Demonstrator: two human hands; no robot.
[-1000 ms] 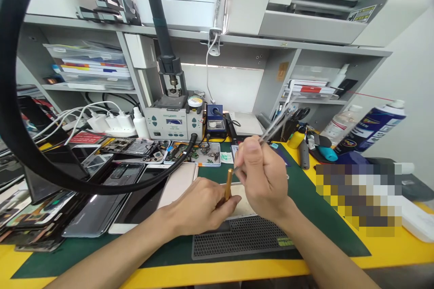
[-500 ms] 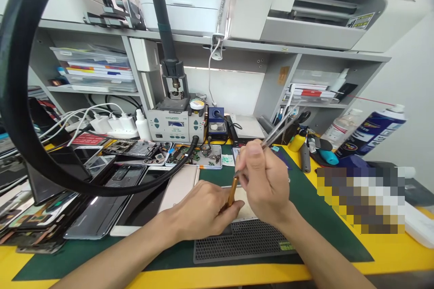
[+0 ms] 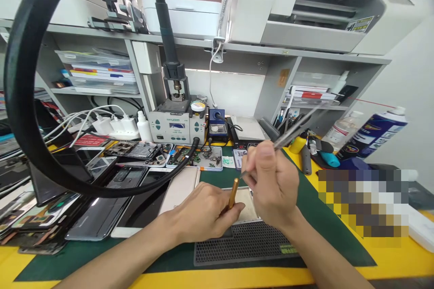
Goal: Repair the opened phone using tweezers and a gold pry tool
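My left hand [image 3: 210, 210] is closed around a slim brass-coloured rod [image 3: 233, 193], upright and slightly tilted; its lower end is hidden. My right hand [image 3: 273, 185] is a fist around a long, thin grey metal tool [image 3: 294, 128]. The tool's long end points up and right, smeared by motion, and its dark tip [image 3: 243, 174] sticks out on the left, close to the rod's top. Below the hands lies a pale, thin-framed panel [image 3: 246, 210], partly covered, by a dark honeycomb mat [image 3: 244, 246].
Phones [image 3: 105, 203] and a tablet-like device [image 3: 145, 198] lie to the left. Behind are a tray of small parts [image 3: 206, 160] and a hot-air station [image 3: 172, 126], whose black hose [image 3: 20, 76] loops across the left. A spray can [image 3: 375, 131] and bottles stand right.
My right hand has moved a little right and down with the metal tool, uncovering more of the pale panel. My left hand stays almost in place, still gripping the rod.
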